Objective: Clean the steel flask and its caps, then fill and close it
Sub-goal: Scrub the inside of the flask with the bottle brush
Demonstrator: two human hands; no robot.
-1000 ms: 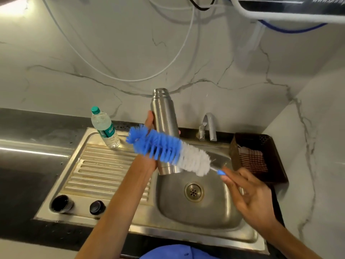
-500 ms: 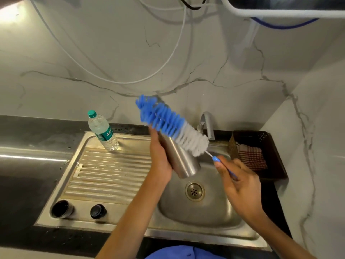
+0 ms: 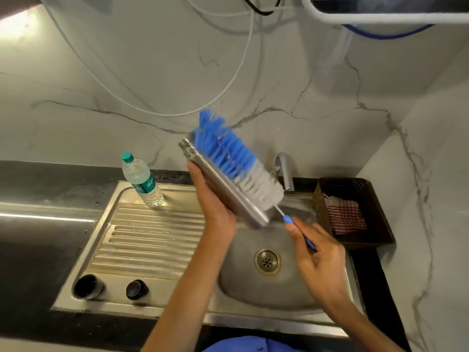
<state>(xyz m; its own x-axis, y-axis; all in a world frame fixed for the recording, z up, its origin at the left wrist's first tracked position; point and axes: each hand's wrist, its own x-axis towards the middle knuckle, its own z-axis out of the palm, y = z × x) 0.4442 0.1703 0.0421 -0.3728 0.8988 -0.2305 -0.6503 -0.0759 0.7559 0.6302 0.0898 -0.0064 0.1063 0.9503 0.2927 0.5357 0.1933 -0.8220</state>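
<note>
Left hand grips tilted steel flask over sink basin; right hand pinches bottle brush handle, bristles against flask; two caps at drainboard's near edge; water bottle at far edge.

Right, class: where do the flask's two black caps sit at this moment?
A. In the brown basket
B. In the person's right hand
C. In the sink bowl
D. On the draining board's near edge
D: both caps stand on the draining board, near its front edge, left of the bowl.
</note>
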